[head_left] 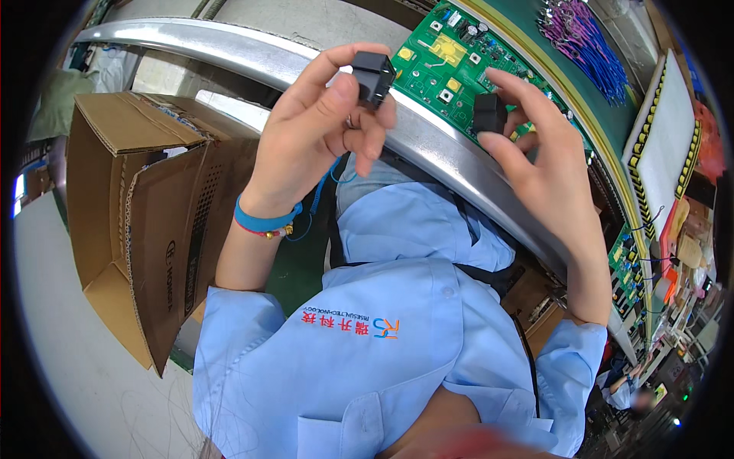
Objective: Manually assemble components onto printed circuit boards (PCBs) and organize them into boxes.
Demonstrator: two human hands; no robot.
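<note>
My left hand [321,126] is raised in front of me and pinches a small black box-shaped component [372,76] between thumb and fingers; a blue wristband sits on that wrist. My right hand [535,157] holds a second small black component [489,113] between thumb and fingertips. Both hands hover just in front of a green circuit board [451,65] that lies on the green conveyor belt [596,107] beyond a curved metal rail [252,53].
An open cardboard box [145,222] stands on the floor at my left. A bundle of purple and blue wires [581,38] lies on the belt. A white tray with a yellow-black edge [669,145] is at the right, and more green boards [628,271] sit below it.
</note>
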